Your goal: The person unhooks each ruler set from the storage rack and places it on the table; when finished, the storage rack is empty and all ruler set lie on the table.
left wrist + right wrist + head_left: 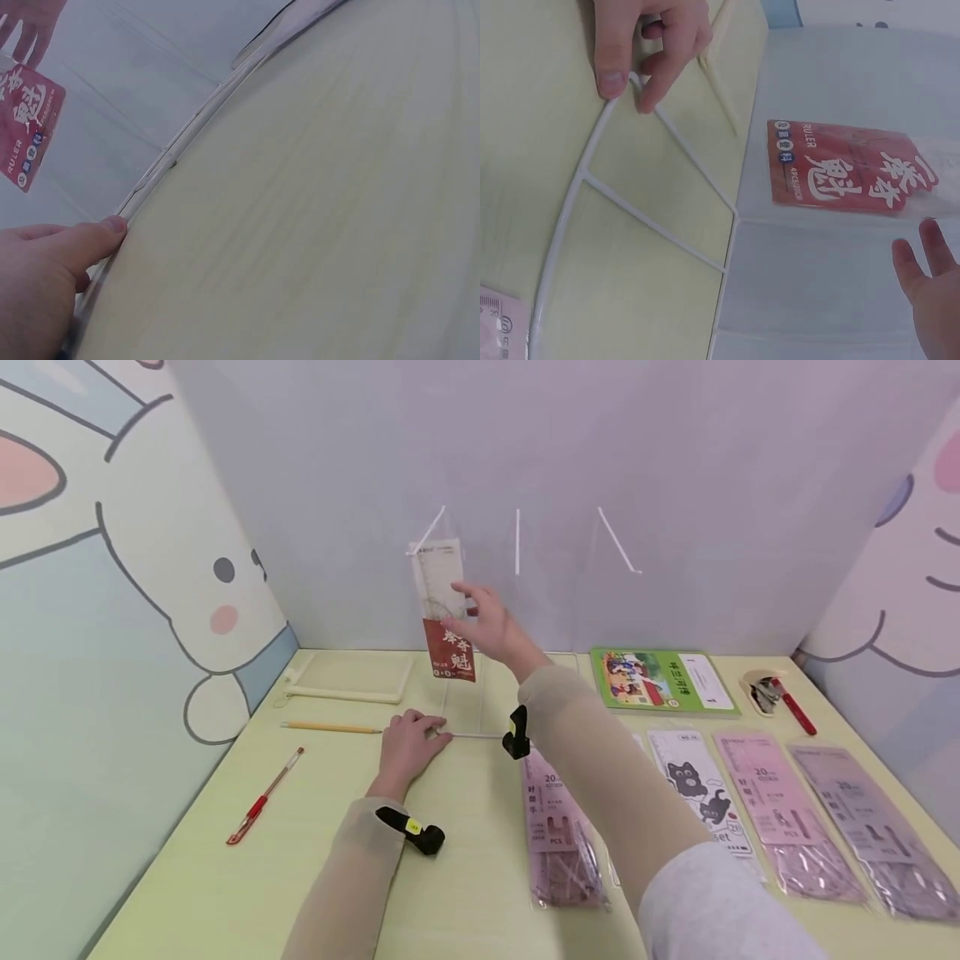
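Note:
A white wire display rack (480, 735) stands against the back wall, with three prongs sticking out at its top. From the left prong (429, 529) hangs a ruler set packet (442, 581), clear above and red below. My right hand (491, 622) is beside the packet's right edge, fingers spread and loosely bent; in the right wrist view its fingertips (930, 225) are close to the packet, and I cannot tell whether they touch it. My left hand (408, 747) pinches the front left corner of the rack's base between thumb and fingers.
Several ruler packets (780, 810) lie at the right, one partly under my right arm. Behind them are a green book (667, 681) and a small dish (752, 693) with a red-handled object (795, 706). Leftward lie a cream pouch (348, 677), a pencil (330, 727) and a red pen (262, 797).

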A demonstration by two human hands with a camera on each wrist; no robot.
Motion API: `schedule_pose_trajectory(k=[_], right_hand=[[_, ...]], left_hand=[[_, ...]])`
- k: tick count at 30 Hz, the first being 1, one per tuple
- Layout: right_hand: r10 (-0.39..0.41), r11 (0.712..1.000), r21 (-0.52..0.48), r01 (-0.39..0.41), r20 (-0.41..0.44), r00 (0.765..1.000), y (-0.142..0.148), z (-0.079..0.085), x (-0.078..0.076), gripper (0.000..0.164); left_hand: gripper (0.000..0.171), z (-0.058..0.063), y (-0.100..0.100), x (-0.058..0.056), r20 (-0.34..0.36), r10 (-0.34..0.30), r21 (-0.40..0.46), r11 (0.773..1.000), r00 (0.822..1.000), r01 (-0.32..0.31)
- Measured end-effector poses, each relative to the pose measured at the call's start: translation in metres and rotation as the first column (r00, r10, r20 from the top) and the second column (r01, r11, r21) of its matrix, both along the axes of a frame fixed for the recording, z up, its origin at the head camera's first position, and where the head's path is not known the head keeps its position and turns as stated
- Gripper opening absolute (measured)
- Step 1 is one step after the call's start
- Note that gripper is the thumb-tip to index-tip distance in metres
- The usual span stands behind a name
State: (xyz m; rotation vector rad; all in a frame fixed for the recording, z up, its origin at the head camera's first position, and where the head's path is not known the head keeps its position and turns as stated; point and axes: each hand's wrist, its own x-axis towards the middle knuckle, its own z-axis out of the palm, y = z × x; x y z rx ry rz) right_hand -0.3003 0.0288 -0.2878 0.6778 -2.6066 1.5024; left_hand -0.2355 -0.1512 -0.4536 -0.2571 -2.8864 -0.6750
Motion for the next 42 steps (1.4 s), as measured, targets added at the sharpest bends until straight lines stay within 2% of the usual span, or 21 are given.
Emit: schedule_pose_trajectory(k=[4, 10, 15, 20, 26, 30, 42], right_hand=[[-0.004, 0.995, -0.098, 0.003, -0.012, 1.0, -0.005, 0.0, 0.001, 0.06], [-0.085, 0.988, -0.127, 0.083, -0.016, 0.996, -0.007, 0.004, 0.003, 0.055], [-0.155, 0.986, -0.058, 0.154, -0.02, 0.988, -0.005, 0.008, 0.006, 0.051], [-0.173, 0.984, -0.037, 0.172, -0.015, 0.985, -0.005, 0.011, 0.006, 0.052], [-0.189, 0.982, -0.02, 0.189, 0.005, 0.982, -0.005, 0.016, 0.007, 0.057], [-0.205, 0.978, 0.026, 0.205, -0.018, 0.979, -0.003, 0.019, 0.009, 0.057], [-0.165, 0.981, 0.083, 0.173, -0.104, 0.981, 0.0, 0.019, 0.019, 0.057]], left_hand=[[0.039, 0.001, -0.002, 0.0, -0.001, 0.002, -0.004, 1.0, 1.0, -0.002], [0.04, 0.002, -0.003, -0.001, 0.008, 0.004, -0.002, 1.0, 1.0, -0.004], [0.039, 0.002, -0.004, -0.001, 0.008, 0.006, 0.0, 1.0, 1.0, -0.006], [0.039, 0.003, -0.005, 0.0, -0.014, -0.004, 0.007, 1.0, 1.0, 0.004], [0.04, 0.003, -0.005, -0.001, 0.002, -0.005, 0.013, 1.0, 1.0, 0.005], [0.04, 0.002, -0.006, -0.002, 0.009, -0.001, 0.003, 1.0, 1.0, 0.001], [0.04, 0.001, -0.007, -0.003, 0.013, 0.006, -0.002, 1.0, 1.0, -0.006]])
